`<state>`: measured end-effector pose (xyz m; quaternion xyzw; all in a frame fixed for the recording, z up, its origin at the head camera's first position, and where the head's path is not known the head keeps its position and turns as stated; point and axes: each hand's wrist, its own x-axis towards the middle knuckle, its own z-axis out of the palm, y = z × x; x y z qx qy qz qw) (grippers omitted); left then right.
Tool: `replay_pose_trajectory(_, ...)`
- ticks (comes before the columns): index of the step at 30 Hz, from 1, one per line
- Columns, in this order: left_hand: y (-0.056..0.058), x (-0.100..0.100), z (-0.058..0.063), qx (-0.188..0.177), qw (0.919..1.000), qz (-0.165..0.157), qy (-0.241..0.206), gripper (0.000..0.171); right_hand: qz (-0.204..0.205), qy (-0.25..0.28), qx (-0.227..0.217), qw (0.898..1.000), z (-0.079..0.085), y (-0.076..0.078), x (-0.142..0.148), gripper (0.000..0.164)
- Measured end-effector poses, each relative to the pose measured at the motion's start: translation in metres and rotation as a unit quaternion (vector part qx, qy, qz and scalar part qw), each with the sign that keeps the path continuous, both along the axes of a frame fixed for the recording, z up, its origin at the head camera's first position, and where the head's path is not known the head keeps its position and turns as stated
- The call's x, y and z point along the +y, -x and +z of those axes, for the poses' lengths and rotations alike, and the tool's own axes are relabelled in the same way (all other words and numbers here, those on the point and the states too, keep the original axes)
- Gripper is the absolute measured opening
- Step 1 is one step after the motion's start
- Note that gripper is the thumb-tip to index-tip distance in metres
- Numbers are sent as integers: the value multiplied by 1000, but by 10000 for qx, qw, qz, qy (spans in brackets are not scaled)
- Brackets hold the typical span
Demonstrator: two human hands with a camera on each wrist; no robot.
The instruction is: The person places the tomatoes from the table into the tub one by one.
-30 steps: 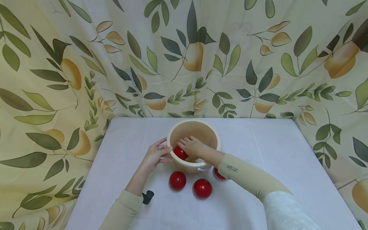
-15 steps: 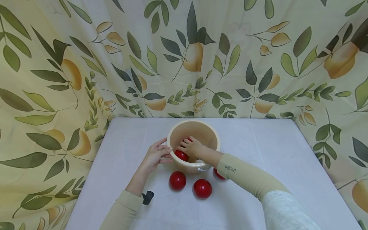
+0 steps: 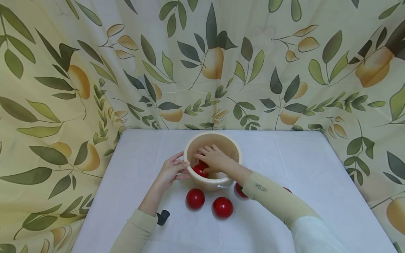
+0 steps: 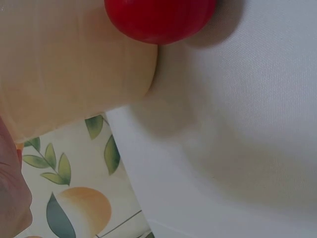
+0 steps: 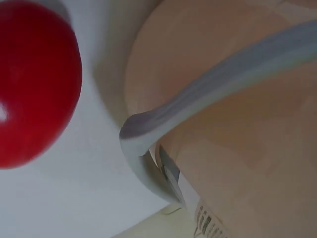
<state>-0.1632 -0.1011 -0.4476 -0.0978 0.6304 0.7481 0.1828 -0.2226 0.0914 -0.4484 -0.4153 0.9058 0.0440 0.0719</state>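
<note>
Cream bucket (image 3: 228, 147), upright on a white-covered table (image 3: 284, 158). Left hand (image 3: 170, 170): gripping its left side. Right hand (image 3: 216, 160): inside the bucket, fingers spread; whether they touch the red balls (image 3: 199, 171) beneath, I cannot tell. Contents: one ball in plain sight, another mostly hidden under that hand. Outside: two balls (image 3: 223, 207) just in front, one partly behind the right sleeve (image 3: 272, 195), one nearly hidden farther right.

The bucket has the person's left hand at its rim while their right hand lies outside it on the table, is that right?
Not quite: the head view shows the right hand inside the bucket. The left hand is at its rim, as you said.
</note>
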Motion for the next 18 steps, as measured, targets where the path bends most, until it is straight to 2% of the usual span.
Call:
replay_pose_trajectory(3, 0, 0, 0, -7, 10000, 18, 34, 59, -141, 536, 214, 9982, 8, -1, 8, 65)
replay_pose_trajectory(7, 0, 0, -1, -20, 10000, 70, 16, 59, -611, 1084, 506, 9909, 20, -6, 24, 63)
replay_pose_trajectory(13, 1, 0, -2, -17, 10000, 90, 5, 59, -1517, 1560, 625, 9740, 32, -19, 56, 66)
replay_pose_trajectory(18, 1, 1, -2, 0, 10000, 89, 9, 58, -2280, 1782, 651, 9550, 36, -37, 88, 70)
